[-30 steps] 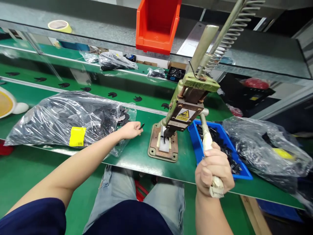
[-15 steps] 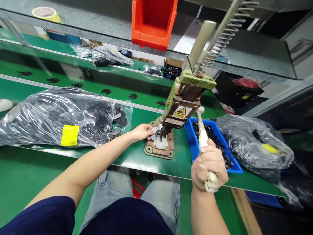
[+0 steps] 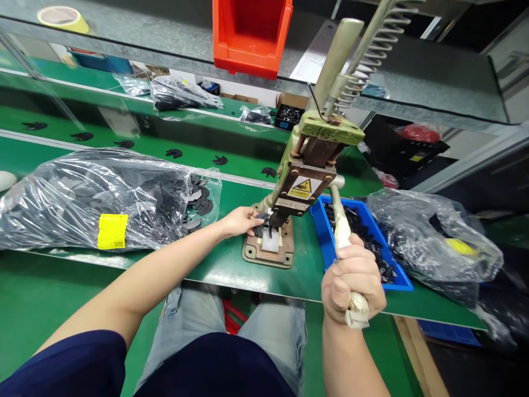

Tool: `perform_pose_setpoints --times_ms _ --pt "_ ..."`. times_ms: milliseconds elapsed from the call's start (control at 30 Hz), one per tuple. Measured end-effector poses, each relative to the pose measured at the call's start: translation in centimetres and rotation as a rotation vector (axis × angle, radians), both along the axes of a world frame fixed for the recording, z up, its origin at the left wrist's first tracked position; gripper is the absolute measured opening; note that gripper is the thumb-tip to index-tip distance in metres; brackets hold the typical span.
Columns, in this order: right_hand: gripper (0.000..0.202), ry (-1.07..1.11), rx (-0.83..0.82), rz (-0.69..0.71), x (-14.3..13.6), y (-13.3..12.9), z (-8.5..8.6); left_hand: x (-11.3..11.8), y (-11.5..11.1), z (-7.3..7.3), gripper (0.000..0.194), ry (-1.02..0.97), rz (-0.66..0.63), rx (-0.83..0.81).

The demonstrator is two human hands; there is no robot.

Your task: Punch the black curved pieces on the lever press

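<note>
My left hand (image 3: 243, 221) pinches a flat dark curved piece (image 3: 260, 225) at the left side of the press base. The green hand press (image 3: 306, 157) stands upright on the bench, its head just above a pale plate (image 3: 270, 241) on the rusty base (image 3: 268, 258). A small dark part on the base, below the press head, is partly hidden. My right hand (image 3: 354, 278) is wrapped around the wrapped end of the press lever (image 3: 342, 229), which slants down toward me. A blue bin (image 3: 321, 238) of small black parts sits to the right of the press.
On the left lies a clear plastic bag (image 3: 74, 204) of dark curved pieces, some spilling from its mouth. Another plastic bag (image 3: 438, 248) lies right of the blue bin. Several dark pieces lie in a row on the green strip behind. A shelf with an orange bin (image 3: 252, 58) overhangs the back.
The curved piece in my left hand looked light grey before and now looks dark, at a slightly different angle. My right hand stays on the lever. The view has shifted slightly.
</note>
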State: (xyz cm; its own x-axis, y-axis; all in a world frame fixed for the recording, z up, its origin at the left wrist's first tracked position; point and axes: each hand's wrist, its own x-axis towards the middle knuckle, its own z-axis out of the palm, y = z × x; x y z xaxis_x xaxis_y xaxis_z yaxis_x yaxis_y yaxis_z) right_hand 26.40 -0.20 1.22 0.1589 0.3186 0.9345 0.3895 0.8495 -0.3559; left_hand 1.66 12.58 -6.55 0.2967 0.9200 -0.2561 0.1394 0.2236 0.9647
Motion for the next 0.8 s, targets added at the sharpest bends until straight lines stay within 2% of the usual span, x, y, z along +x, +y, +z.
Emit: perform_pose_setpoints --times_ms 167,267,433,567,633,733,800 --pt "0.027 -0.026 -0.02 -0.037 0.0 -0.1 0.1 0.2 0.1 -0.1 0.028 0.038 0.018 0.038" --pt "0.028 0.008 -0.015 -0.043 -0.2 0.1 0.1 0.2 0.4 0.1 0.034 0.061 -0.021 0.016" --pt "0.032 0.08 0.056 -0.027 -0.7 0.6 -0.3 0.3 1.1 0.8 0.038 0.102 -0.066 -0.082" --pt "0.037 0.09 0.063 -0.033 -1.1 0.8 -0.2 0.3 1.3 1.6 0.036 0.11 -0.112 -0.253" --pt "0.035 0.111 0.106 -0.016 -1.3 1.2 1.0 0.5 1.1 1.8 0.037 0.089 -0.106 -0.31" --pt "0.021 0.151 0.175 0.059 -1.3 2.7 5.1 0.7 0.6 1.9 0.04 0.055 -0.058 -0.321" --pt "0.044 0.155 0.116 0.129 -0.9 3.9 8.3 0.7 0.1 1.9 0.041 0.028 -0.039 -0.294"
